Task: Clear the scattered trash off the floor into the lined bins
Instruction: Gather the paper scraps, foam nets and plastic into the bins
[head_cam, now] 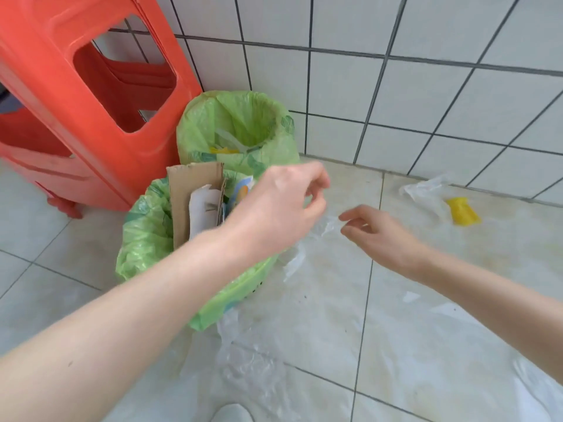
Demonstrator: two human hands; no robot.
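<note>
Two bins lined with green bags stand by the tiled wall. The near bin (143,236) holds a cardboard piece (185,193) and white paper. The far bin (243,117) holds plastic scraps and something yellow. A large clear plastic sheet (259,370) hangs in front of me, down over the floor and beside the near bin. My left hand (280,208) hovers over the near bin's right rim, fingers pinched at the sheet's top. My right hand (374,229) pinches a crumpled corner of the sheet just to the right.
A stack of red plastic stools (91,102) stands at the left, touching the bins. On the floor by the right wall lie a clear plastic bag (423,188) and a yellow wrapper (461,212). The toe of my shoe (233,413) shows at the bottom edge.
</note>
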